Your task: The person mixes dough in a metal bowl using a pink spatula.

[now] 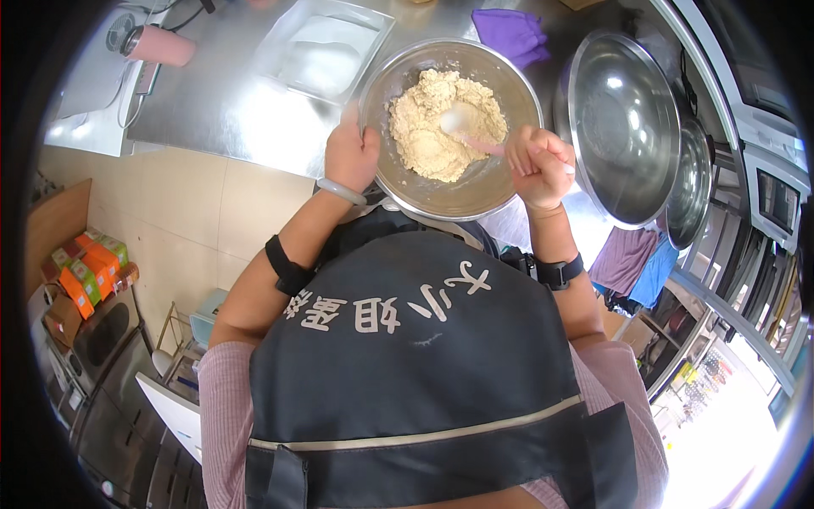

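Note:
A large steel mixing bowl point(500, 188) stands at the edge of the metal table, right in front of my body. Inside it sits a mound of pale, crumbly dough point(428, 144). My left hand point(352, 154) grips the bowl's left rim, thumb on the inner side and fingers outside. Over the right rim, my right hand point(541, 165) is closed around the pink handle of a spatula point(482, 145). The spatula's whitish head is blurred and rests in or on the dough; its exact shape is hard to tell.
Behind the bowl are a white rectangular tray point(326, 51) and a purple cloth point(513, 34). Two more large steel bowls, the nearer one point(623, 127) bigger, lean at the right. A pink cup point(159, 46) lies far left. Towels point(626, 259) hang at the right.

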Demonstrator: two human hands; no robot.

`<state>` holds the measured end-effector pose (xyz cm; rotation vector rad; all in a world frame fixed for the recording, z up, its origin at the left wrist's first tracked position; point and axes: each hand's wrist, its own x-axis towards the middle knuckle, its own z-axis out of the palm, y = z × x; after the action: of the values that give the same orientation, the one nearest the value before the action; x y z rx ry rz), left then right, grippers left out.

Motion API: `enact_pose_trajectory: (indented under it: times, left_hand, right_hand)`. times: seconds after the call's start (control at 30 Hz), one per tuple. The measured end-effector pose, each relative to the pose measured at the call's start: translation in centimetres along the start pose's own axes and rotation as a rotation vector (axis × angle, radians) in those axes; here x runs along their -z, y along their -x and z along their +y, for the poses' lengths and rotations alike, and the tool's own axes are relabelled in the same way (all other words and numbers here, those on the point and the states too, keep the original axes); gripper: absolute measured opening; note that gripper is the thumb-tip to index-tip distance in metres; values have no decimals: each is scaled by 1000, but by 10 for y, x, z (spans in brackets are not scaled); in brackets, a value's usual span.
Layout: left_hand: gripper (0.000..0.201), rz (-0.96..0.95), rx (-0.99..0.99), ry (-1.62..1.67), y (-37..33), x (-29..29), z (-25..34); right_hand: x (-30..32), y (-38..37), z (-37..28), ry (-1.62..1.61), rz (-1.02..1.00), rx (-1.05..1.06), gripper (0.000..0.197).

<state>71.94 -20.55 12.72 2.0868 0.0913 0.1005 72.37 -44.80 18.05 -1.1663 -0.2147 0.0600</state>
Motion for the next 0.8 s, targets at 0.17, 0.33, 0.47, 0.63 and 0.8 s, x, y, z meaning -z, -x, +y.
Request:
enact_pose_trajectory:
  times: [0.17, 0.33, 0.47, 0.63, 0.8]
  left_hand:
    - [36, 2, -1, -34, 1, -2, 1]
    - [33, 14, -9, -57, -1, -2, 3]
    - [33, 26, -121, -40, 2, 0, -1]
    - [33, 10, -85, 60, 3, 3, 0]
    - [33, -20, -47, -26, 2, 2, -2]
  right_hand:
    - [6, -10, 10, -102, 25, -56, 26]
    - [-5, -10, 14, -178, 96, 7, 23]
    - [-51, -1, -14, 234, -44, 405, 14]
    - [-30, -6, -67, 28, 295, 416, 27]
    - [8, -7, -44, 131, 416, 647, 22]
